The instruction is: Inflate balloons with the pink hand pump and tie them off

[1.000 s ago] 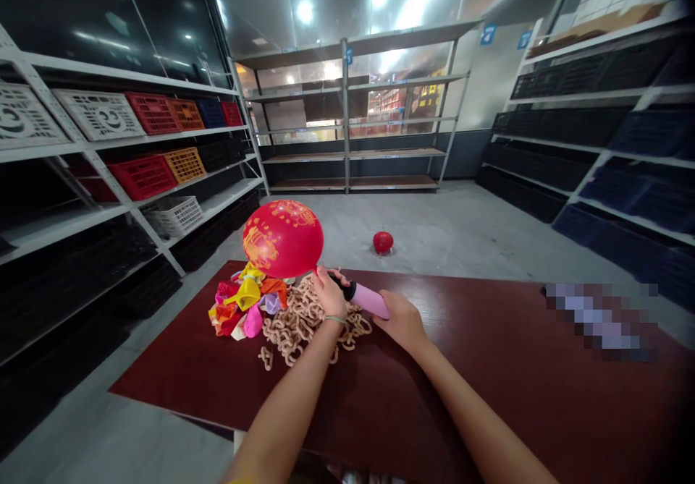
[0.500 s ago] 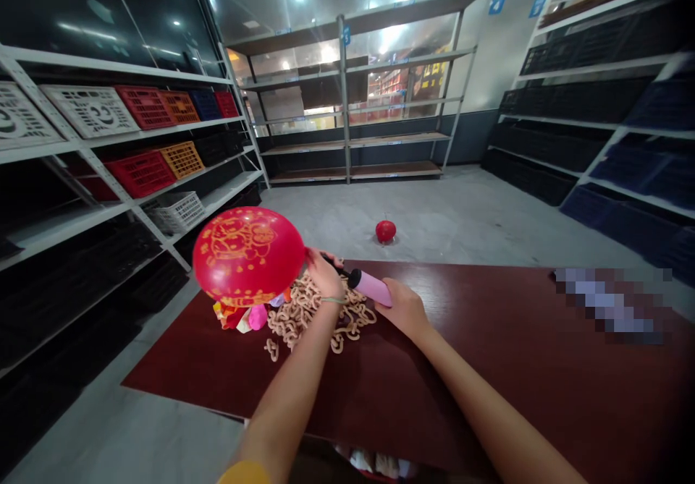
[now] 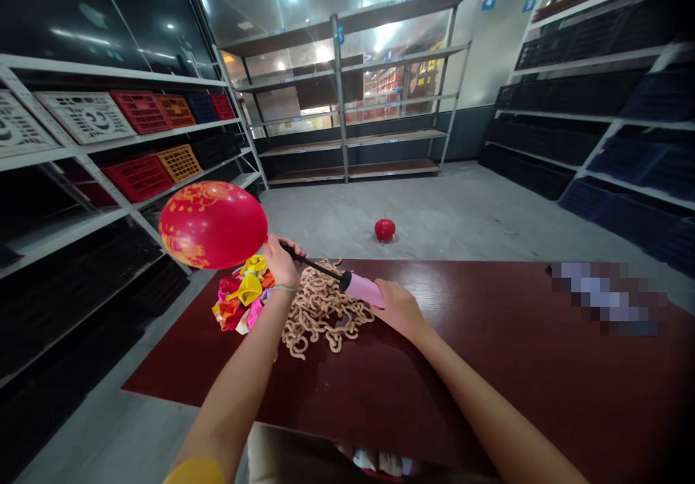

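Note:
A red balloon with yellow print (image 3: 213, 225) is inflated at the left, its neck in my left hand (image 3: 281, 260), whose fingers are closed around it and the black tip of the pump. My right hand (image 3: 400, 309) grips the pink body of the hand pump (image 3: 363, 289). Between my hands the pump's thin black rod shows, pulled out. Below it lies a heap of beige curled, rope-like pieces (image 3: 320, 310). Uninflated balloons in yellow, red, pink and orange (image 3: 247, 290) lie just left of the heap.
The dark red table (image 3: 478, 354) spans the front. A blurred, pixelated object (image 3: 602, 299) lies at its right. On the floor beyond sits a small red balloon (image 3: 385, 230). Shelving with coloured crates (image 3: 142, 111) stands at the left, metal racks (image 3: 343, 108) behind, dark crates at the right.
My left hand has moved left with the balloon, drawing the black rod farther out of the pump. More of the uninflated balloons and beige pieces show. My right hand has barely moved.

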`<state>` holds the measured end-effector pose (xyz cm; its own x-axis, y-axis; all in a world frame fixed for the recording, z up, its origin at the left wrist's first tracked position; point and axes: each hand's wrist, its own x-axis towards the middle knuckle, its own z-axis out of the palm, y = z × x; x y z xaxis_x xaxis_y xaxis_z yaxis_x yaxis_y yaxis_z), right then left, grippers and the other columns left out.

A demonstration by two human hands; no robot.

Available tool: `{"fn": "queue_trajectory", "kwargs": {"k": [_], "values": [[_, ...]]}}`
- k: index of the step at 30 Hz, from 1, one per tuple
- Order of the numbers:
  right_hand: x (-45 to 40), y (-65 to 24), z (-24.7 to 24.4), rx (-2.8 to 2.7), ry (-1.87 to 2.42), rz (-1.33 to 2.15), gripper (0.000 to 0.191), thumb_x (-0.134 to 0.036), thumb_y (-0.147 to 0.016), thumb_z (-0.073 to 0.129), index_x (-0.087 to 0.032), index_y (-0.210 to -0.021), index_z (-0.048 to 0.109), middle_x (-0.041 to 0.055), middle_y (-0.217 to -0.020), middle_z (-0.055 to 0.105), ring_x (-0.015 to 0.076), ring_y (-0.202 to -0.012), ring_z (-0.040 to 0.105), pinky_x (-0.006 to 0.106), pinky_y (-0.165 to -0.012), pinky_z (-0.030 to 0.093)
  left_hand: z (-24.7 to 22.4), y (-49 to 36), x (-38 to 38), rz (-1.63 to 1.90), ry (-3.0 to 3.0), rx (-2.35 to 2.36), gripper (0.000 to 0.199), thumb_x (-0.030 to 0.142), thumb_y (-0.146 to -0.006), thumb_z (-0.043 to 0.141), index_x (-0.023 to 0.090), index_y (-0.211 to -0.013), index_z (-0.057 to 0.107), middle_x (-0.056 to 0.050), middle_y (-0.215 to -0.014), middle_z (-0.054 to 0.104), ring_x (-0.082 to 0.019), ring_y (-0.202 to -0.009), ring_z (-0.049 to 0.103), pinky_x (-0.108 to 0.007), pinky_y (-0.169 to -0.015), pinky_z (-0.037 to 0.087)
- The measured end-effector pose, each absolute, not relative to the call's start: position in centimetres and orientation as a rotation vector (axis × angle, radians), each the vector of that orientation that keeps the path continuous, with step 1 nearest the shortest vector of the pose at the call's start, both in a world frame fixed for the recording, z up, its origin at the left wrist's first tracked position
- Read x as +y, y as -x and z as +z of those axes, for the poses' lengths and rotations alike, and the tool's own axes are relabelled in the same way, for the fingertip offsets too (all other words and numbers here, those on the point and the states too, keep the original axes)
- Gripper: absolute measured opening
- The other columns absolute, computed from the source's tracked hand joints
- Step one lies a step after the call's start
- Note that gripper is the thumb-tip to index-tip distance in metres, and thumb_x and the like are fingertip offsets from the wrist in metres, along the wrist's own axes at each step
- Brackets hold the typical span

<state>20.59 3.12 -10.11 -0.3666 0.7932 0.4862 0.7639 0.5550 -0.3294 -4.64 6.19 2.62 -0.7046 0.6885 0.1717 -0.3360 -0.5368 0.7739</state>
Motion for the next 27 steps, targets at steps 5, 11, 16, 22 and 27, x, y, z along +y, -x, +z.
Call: {"fn": "queue_trajectory", "kwargs": {"k": [5,11,16,22,27], "values": [[3.6,-21.0,-10.5,-2.1,1.343,-0.006,0.037,-0.025,-0.077,0.061,-0.02,-0.113,0.056,0.0077,-0.1,0.066,0.0239,-0.092,0.058,0.032,-0.08,0.04,0.6,-0.5,6.6,2.315,-0.521,1.066,0.024,0.041,-0.089,0.043,0.022,-0.075,0.037,0.008,-0.055,0.042,-0.007,-0.037,0.041,-0.02,-0.04,0.035],[3.3,-21.4,-10.4,-2.078,1.353,0.002,0.039,-0.027,-0.077,0.06,-0.022,-0.115,0.054,0.0068,-0.103,0.065,0.0234,-0.093,0.058,0.032,-0.079,0.04,-3.0,-6.4,5.6,2.101,-0.661,1.037,0.03,0.046,-0.09,0.044,0.022,-0.074,0.039,0.006,-0.056,0.047,-0.008,-0.039,0.046,-0.022,-0.043,0.04],[3.1,-20.8,-10.3,-2.168,1.288,-0.009,0.039,-0.027,-0.08,0.059,-0.02,-0.118,0.053,0.0079,-0.103,0.066,0.023,-0.093,0.059,0.032,-0.081,0.04,-0.3,-0.5,5.9,2.074,-0.676,1.004,0.029,0.046,-0.088,0.048,0.022,-0.076,0.039,0.006,-0.055,0.048,-0.009,-0.039,0.048,-0.022,-0.043,0.041],[3.2,-20.6,-10.5,-2.124,1.288,0.015,0.034,-0.027,-0.08,0.058,-0.02,-0.114,0.055,0.0065,-0.099,0.066,0.0218,-0.091,0.06,0.031,-0.079,0.041,3.7,4.4,7.5,2.208,-0.692,1.013,0.026,0.045,-0.09,0.046,0.023,-0.08,0.037,0.007,-0.056,0.045,-0.007,-0.037,0.043,-0.019,-0.04,0.038],[3.4,-21.2,-10.9,-2.025,1.351,-0.001,0.038,-0.027,-0.079,0.06,-0.02,-0.115,0.054,0.007,-0.101,0.066,0.0232,-0.091,0.06,0.031,-0.077,0.042,1.7,-1.8,6.7,2.228,-0.624,1.045,0.028,0.048,-0.091,0.045,0.023,-0.081,0.037,0.008,-0.059,0.046,-0.006,-0.039,0.044,-0.018,-0.041,0.038]]}}
